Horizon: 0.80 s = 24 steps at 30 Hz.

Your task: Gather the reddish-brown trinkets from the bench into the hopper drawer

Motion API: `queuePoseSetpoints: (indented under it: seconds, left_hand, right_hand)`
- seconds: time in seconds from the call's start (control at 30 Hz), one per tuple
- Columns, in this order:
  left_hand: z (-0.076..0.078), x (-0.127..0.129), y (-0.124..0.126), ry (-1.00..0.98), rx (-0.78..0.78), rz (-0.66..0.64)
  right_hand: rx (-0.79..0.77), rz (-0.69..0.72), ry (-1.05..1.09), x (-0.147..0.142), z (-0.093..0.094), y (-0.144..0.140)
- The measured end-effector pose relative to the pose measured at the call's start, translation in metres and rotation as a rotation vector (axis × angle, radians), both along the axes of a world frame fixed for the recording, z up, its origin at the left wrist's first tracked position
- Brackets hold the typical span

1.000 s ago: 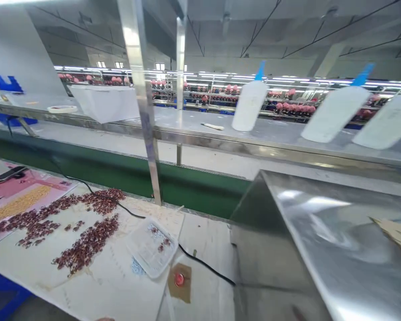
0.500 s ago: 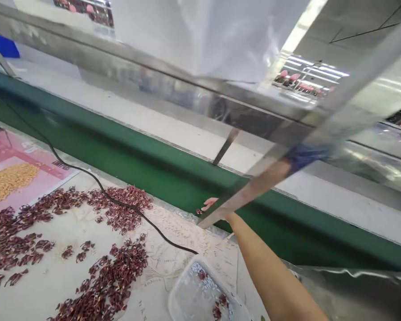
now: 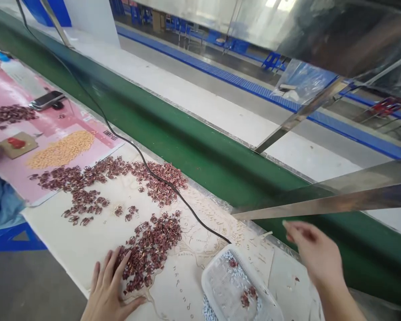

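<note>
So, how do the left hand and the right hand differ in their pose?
The left hand is spread at the edge of the dark red pile; the right hand is raised in front of the green belt. The left hand is open, while the right hand is partly curled. Both are bare.

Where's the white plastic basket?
Head view, bottom edge, a bit right of centre: the white plastic basket sits between the left hand and the right hand, with the black cable running up to its far rim.
</note>
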State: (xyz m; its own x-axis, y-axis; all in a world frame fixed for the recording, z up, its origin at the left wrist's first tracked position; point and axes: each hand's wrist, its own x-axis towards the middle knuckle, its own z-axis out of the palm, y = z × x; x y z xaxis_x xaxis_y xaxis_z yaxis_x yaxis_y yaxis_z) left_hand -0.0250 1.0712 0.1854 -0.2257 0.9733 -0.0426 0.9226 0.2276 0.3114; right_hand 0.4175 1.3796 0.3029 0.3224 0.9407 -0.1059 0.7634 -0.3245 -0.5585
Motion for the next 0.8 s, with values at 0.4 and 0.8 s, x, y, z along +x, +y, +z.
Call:
queuePoseSetpoints:
  seconds: [0.4,0.8]
  left_hand:
    - [0.002,0.021,0.033,-0.134,0.059,0.110]
    - [-0.012,0.101,0.125,-0.604,0.215,0.402]
  right_hand:
    - [-0.089,0.444,0.391,-0.247,-0.099,-0.121]
    - [-0.060,0.515,0.775,-0.257,-0.121,-0.122]
